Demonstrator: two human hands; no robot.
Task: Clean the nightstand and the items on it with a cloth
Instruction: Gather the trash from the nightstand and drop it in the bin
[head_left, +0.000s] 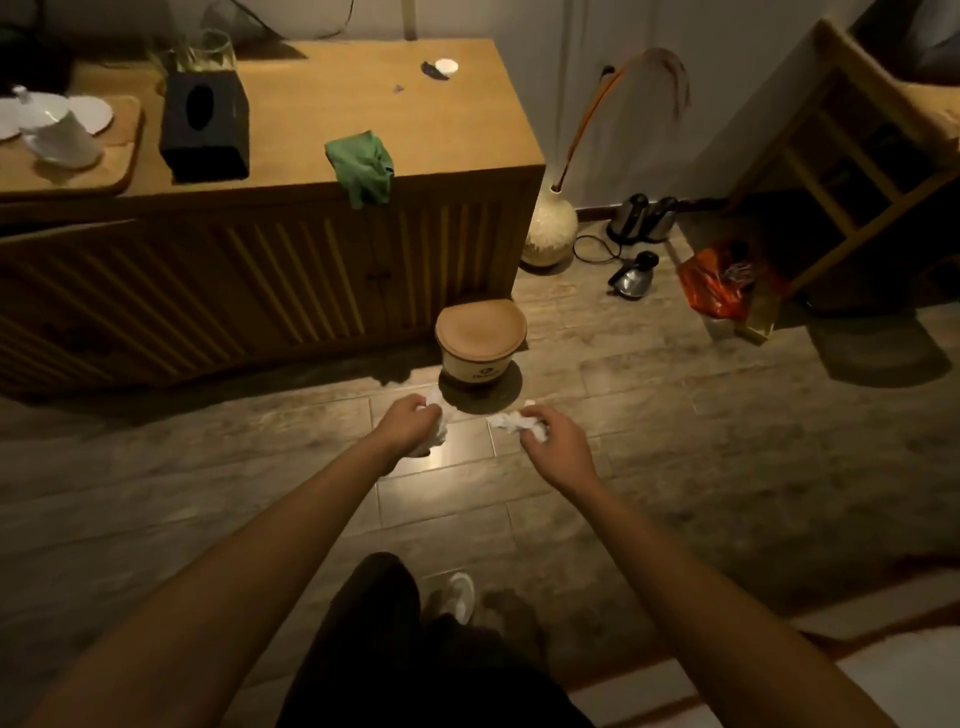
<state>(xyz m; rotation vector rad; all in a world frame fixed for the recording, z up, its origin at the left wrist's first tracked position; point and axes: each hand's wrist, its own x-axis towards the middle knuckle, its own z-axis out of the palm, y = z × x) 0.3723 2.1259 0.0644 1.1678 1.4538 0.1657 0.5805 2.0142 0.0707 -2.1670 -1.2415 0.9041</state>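
green cloth (363, 165) droops over the nightstand (291, 171) edge; near the lidded bin (480, 338), left hand (413, 418) and right hand (553, 439) each clutch crumpled white tissue (511, 422).

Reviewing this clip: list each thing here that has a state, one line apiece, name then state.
Left hand: closed on crumpled white tissue.
Right hand: closed on another white tissue wad.
Green cloth: crumpled, draped over the cabinet's front edge, unheld.
Lidded bin: lid shut, on the floor.
Cabinet doors: shut.
Black tissue box: opening empty-looking.
Small kettle: tipped on the floor.
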